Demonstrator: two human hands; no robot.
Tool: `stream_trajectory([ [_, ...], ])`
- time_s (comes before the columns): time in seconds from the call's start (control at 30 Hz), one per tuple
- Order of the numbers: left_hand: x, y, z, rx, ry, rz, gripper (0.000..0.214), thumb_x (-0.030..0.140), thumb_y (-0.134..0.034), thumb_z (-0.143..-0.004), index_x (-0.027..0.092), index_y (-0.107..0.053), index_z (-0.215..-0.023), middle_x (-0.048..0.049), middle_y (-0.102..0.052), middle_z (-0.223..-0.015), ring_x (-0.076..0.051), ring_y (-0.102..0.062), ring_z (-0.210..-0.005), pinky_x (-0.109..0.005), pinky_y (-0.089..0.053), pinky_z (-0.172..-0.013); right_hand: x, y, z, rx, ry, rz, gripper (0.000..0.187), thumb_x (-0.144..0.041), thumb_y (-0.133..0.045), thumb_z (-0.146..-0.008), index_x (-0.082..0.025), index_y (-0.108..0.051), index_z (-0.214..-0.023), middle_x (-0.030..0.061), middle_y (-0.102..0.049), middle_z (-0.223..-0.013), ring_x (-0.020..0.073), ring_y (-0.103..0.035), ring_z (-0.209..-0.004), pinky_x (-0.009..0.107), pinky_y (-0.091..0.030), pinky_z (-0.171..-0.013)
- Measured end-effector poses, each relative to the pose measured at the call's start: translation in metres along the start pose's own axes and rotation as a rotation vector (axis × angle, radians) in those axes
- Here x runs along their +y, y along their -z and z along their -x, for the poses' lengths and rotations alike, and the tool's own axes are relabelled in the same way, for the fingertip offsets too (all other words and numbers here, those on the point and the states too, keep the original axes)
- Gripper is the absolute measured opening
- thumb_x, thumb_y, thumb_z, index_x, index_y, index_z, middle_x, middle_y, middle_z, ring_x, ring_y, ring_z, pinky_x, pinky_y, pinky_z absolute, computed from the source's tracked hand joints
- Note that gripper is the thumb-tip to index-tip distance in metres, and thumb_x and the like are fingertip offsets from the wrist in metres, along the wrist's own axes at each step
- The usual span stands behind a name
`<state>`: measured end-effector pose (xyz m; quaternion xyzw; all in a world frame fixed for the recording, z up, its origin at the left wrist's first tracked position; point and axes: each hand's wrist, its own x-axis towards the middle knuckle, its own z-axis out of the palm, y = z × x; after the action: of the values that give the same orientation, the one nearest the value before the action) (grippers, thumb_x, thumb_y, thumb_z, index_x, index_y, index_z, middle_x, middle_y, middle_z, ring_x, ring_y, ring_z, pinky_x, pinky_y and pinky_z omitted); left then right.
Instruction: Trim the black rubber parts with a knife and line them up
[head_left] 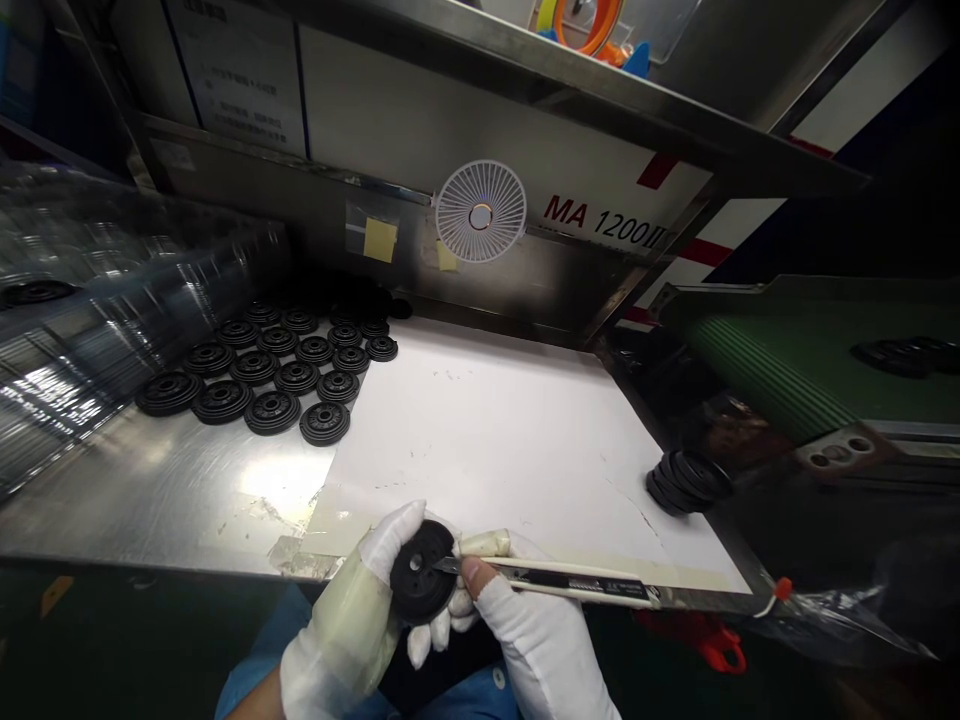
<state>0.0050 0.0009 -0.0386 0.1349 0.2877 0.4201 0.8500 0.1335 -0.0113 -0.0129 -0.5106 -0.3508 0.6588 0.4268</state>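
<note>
My left hand [375, 600], in a white glove, is closed around a round black rubber disc [420, 573] at the table's front edge. My right hand [525, 630], also gloved, pinches a long white-handled knife [570, 580], and the blade tip touches the disc near its centre hole. Many more black discs [277, 370] lie in neat rows on the steel table at the back left. A small leaning stack of discs [686, 480] rests on the right edge of the white sheet [495, 430].
A steel table [172, 480] carries the white sheet. Clear plastic trays [90, 310] are stacked at left. A small white fan [481, 211] hangs on the back panel. A green conveyor [787, 360] with a black part runs at right. A red tool [705, 640] lies below the table edge.
</note>
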Motion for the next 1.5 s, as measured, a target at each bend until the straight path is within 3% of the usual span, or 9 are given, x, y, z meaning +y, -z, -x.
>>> stream_trajectory([
  [0.1, 0.002, -0.001, 0.002, -0.045, -0.045, 0.017, 0.061, 0.054, -0.031, -0.089, 0.006, -0.064, -0.073, -0.0118, -0.058, -0.059, -0.014, -0.055, -0.05, -0.019, -0.032, -0.038, -0.005, -0.002, -0.003, -0.092, -0.031, -0.148, 0.036, -0.045, -0.067, -0.077, -0.014, -0.061, -0.058, 0.0016, -0.056, -0.056, 0.0148, -0.057, -0.055, 0.029, -0.049, -0.06],
  [0.17, 0.005, -0.001, 0.005, -0.085, -0.099, 0.011, 0.056, 0.053, -0.034, -0.089, 0.006, -0.065, -0.089, -0.013, -0.063, -0.068, -0.018, -0.06, -0.061, -0.024, -0.044, -0.051, -0.01, 0.0, -0.004, -0.132, 0.021, -0.223, 0.031, -0.04, -0.064, -0.08, -0.014, -0.062, -0.062, 0.0021, -0.057, -0.058, 0.015, -0.056, -0.059, 0.03, -0.049, -0.064],
  [0.27, 0.009, 0.003, 0.007, -0.082, -0.16, -0.064, 0.032, 0.034, -0.055, -0.085, 0.015, -0.061, -0.109, -0.0111, -0.067, -0.089, -0.022, -0.063, -0.085, -0.035, -0.049, -0.077, -0.015, 0.007, -0.004, -0.03, 0.155, -0.268, 0.014, -0.029, -0.067, -0.077, -0.016, -0.064, -0.074, 0.0015, -0.059, -0.068, 0.0141, -0.055, -0.065, 0.029, -0.048, -0.068],
  [0.33, 0.011, 0.007, 0.005, -0.037, -0.225, -0.164, 0.027, 0.019, -0.065, -0.077, 0.019, -0.063, -0.104, -0.0066, -0.068, -0.092, -0.021, -0.063, -0.089, -0.034, -0.048, -0.083, -0.014, 0.012, -0.003, 0.062, 0.199, -0.288, 0.012, -0.026, -0.071, -0.073, -0.017, -0.064, -0.079, -0.0005, -0.057, -0.067, 0.0125, -0.052, -0.062, 0.027, -0.047, -0.062],
  [0.47, 0.007, 0.016, -0.005, 0.048, -0.347, -0.339, 0.023, 0.012, -0.072, -0.068, 0.02, -0.069, -0.089, -0.0028, -0.07, -0.084, -0.017, -0.065, -0.082, -0.028, -0.048, -0.081, -0.007, 0.012, -0.001, 0.078, 0.144, -0.326, 0.017, -0.028, -0.075, -0.071, -0.017, -0.063, -0.077, -0.0028, -0.051, -0.058, 0.0083, -0.046, -0.052, 0.02, -0.039, -0.049],
  [0.77, -0.004, 0.007, -0.004, 0.08, -0.448, -0.212, 0.02, 0.023, -0.074, -0.067, 0.022, -0.069, -0.086, -0.0029, -0.07, -0.081, -0.019, -0.065, -0.077, -0.032, -0.049, -0.081, 0.007, 0.007, -0.005, 0.07, 0.134, -0.285, 0.025, -0.035, -0.078, -0.068, -0.018, -0.062, -0.077, -0.003, -0.054, -0.051, 0.0088, -0.047, -0.045, 0.02, -0.037, -0.043],
  [1.0, -0.009, 0.011, -0.005, 0.059, -0.447, -0.159, 0.019, 0.02, -0.074, -0.067, 0.022, -0.068, -0.085, -0.0018, -0.07, -0.082, -0.016, -0.064, -0.077, -0.026, -0.049, -0.078, 0.012, 0.016, -0.014, -0.008, 0.081, -0.157, 0.025, -0.037, -0.075, -0.07, -0.017, -0.062, -0.064, -0.0003, -0.054, -0.043, 0.0119, -0.046, -0.034, 0.027, -0.038, -0.039],
  [1.23, -0.009, 0.014, -0.003, 0.037, -0.373, -0.136, 0.019, 0.019, -0.07, -0.072, 0.023, -0.066, -0.09, -0.0031, -0.07, -0.086, -0.018, -0.064, -0.081, -0.032, -0.047, -0.082, 0.009, 0.008, -0.003, 0.002, 0.123, -0.245, 0.024, -0.037, -0.075, -0.071, -0.018, -0.062, -0.078, -0.0023, -0.054, -0.051, 0.0103, -0.047, -0.045, 0.023, -0.036, -0.044],
  [1.5, 0.005, 0.005, 0.004, -0.186, -0.255, -0.297, 0.023, 0.023, -0.067, -0.072, 0.013, -0.069, -0.092, -0.0098, -0.068, -0.08, -0.024, -0.062, -0.08, -0.035, -0.047, -0.072, -0.02, 0.015, -0.002, -0.135, 0.205, -0.099, 0.021, -0.029, -0.068, -0.076, -0.015, -0.057, -0.066, 0.0001, -0.054, -0.057, 0.0114, -0.048, -0.054, 0.025, -0.039, -0.055],
])
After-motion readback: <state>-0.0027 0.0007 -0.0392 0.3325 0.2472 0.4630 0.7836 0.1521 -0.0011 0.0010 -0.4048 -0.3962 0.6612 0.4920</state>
